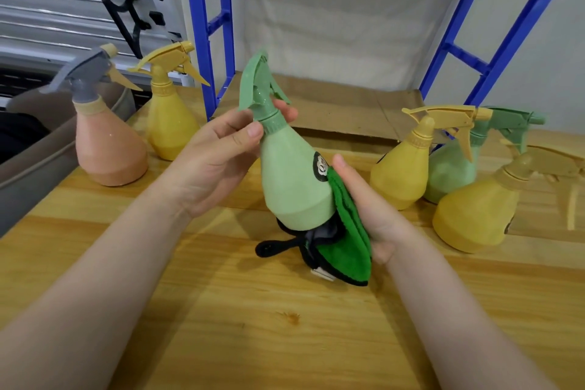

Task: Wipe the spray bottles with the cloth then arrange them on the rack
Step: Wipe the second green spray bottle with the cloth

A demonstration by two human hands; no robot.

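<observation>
The left hand point(218, 155) has its thumb and fingers point(250, 133) pinched around the neck of a green spray bottle point(294, 180), just under its trigger head. The right hand point(370, 209) has its fingers curled behind a green cloth point(345, 244), pressing it against the bottle's lower side and base. The bottle tilts left, held above the wooden desk point(221, 310). On the desk to the left stand a pink bottle point(107, 152) and a yellow bottle point(171, 123); to the right stand two yellow bottles point(402, 174) and another green one point(452, 171), close together. Behind is the blue rack point(202, 28), its low shelf lined with cardboard point(342, 108).
</observation>
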